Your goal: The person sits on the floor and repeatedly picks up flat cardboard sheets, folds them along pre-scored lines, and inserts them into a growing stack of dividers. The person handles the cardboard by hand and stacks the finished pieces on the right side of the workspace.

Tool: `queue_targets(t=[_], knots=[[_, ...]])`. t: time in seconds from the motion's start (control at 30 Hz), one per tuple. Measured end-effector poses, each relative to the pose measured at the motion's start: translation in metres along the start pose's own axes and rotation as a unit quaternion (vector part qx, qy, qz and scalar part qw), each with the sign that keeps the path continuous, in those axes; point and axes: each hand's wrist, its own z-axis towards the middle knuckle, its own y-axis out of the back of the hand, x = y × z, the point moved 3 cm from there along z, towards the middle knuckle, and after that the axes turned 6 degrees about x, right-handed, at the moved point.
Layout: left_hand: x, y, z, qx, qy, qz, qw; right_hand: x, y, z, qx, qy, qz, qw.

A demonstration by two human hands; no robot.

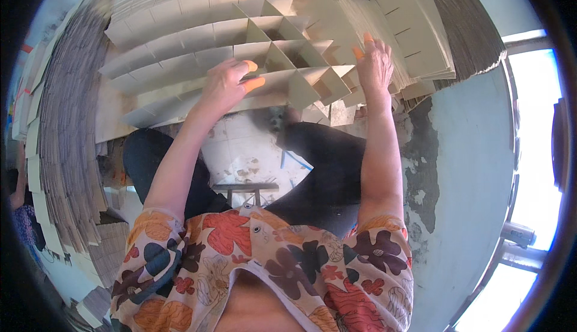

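Note:
A grid of interlocked cardboard partition strips lies in front of me, its cells open at the right end of several long slotted strips. At the near left side of the grid is my left hand, its other fingers curled. Its thumb and forefinger wear orange finger covers and are apart, beside the nearest strip. My right hand reaches past the grid's right side, over the short slotted cardboard pieces. Orange covers sit on two of its fingertips too, and its fingers are stretched out with nothing visible in them.
Tall stacks of cardboard strips rise on the left. More stacked cardboard stands at the far right, against a pale wall with peeling paint. A small stool is between my legs. Another person's arm shows at the far left.

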Motion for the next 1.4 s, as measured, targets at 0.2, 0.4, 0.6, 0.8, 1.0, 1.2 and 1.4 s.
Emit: queue_targets(t=[0.2,0.4,0.6,0.8,1.0,1.2,1.4], knots=[[-0.007,0.016,-0.006,-0.038,-0.044,0.035,0.998,-0.047,-0.046,-0.012,0.160,-0.097,-0.114,0.976],[-0.001,0.025,-0.010,-0.048,-0.043,0.054,0.996,-0.072,-0.051,0.000,0.139,-0.077,-0.075,0.984],[0.003,0.031,-0.015,-0.052,-0.013,0.052,0.997,-0.060,-0.003,0.006,0.050,-0.156,0.024,0.986],[0.006,0.029,-0.020,-0.015,-0.005,0.063,0.998,0.011,0.083,-0.003,-0.004,-0.106,0.439,0.892],[0.016,0.016,-0.024,0.024,0.016,0.072,0.997,0.075,0.089,-0.015,0.109,0.050,0.399,0.909],[0.019,0.011,-0.025,0.014,0.000,0.054,0.998,0.101,0.071,-0.021,0.149,0.106,0.410,0.893],[0.019,0.010,-0.025,0.013,0.016,0.047,0.999,0.116,0.065,-0.021,0.156,0.151,0.386,0.897]])
